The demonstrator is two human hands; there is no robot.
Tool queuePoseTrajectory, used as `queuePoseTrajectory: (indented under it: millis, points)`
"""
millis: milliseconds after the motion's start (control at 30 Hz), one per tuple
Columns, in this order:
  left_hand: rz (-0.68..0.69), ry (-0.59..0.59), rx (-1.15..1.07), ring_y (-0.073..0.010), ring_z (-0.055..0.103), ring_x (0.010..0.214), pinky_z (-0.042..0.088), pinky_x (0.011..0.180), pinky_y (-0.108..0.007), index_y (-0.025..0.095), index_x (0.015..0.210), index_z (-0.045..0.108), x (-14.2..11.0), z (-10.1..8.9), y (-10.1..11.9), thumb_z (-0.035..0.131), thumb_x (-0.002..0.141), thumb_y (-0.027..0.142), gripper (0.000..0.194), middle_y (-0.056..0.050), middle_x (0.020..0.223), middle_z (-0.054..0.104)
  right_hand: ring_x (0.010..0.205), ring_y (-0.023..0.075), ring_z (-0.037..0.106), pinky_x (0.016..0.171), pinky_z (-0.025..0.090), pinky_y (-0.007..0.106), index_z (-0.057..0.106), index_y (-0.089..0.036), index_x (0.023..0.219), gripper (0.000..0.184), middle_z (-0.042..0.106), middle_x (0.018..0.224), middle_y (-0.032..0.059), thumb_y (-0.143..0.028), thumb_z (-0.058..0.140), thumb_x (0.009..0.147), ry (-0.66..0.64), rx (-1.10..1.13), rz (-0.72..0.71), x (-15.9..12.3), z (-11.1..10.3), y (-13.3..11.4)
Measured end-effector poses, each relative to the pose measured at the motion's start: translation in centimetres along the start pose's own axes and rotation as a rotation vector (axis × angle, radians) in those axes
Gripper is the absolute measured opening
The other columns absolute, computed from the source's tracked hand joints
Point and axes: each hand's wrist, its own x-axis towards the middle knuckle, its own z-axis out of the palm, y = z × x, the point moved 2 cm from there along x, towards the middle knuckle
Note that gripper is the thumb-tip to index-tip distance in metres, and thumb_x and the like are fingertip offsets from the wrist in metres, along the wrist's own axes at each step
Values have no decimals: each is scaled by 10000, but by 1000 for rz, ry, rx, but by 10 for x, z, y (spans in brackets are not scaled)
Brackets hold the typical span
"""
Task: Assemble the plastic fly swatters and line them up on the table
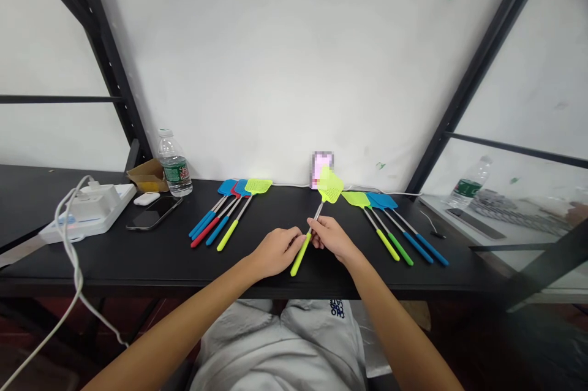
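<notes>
A yellow-green fly swatter (301, 254) with a metal shaft is tilted in front of me, its mesh head up and away. My right hand (333, 236) is closed around the shaft just above the grip. On the other side, my left hand (277, 252) has curled fingers and a thumb at the top of the grip; its fingertips are partly hidden. To the left lie several fly swatters with blue, red and yellow-green handles (228, 235). Another group lies to the right, with yellow-green, green and blue handles (400, 249).
A phone-like lit screen (316, 173), blurred, leans against the white wall behind the held swatter. At left stand a water bottle (177, 170), a cardboard box (147, 176), a dark phone (154, 213), a white earbud case (146, 198) and a power strip (87, 213) with cables.
</notes>
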Motion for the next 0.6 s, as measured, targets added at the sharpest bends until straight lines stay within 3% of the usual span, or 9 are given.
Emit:
queuePoseTrajectory:
  millis: [167,300,467,600]
  points:
    - [-18,-12,-5,-135,551,617,382,620,-237,201,838,568,0,0,1,322,981,405,350,9,658,584,390,90,497,342,317,181,525,-166,648,357,576,529,16,-470,635,799,90,23,56,5,-25,6]
    - [-30,-6,-24,-128,535,599,374,601,-235,195,828,576,0,-1,3,359,966,406,333,10,651,584,381,86,487,330,303,174,537,-162,634,367,579,523,22,-476,664,776,78,57,71,5,-35,7]
    - [-82,-44,-126,-117,527,582,353,556,-225,188,828,594,1,-1,4,414,934,428,318,16,649,602,391,84,493,345,308,181,535,-163,633,379,576,532,12,-493,636,790,52,59,58,0,-13,1]
    - [-128,-78,-169,-112,522,566,340,538,-222,176,706,559,2,0,0,442,911,423,341,17,622,602,395,84,482,363,318,190,542,-166,656,386,569,520,2,-516,602,806,30,82,-1,-4,12,-4]
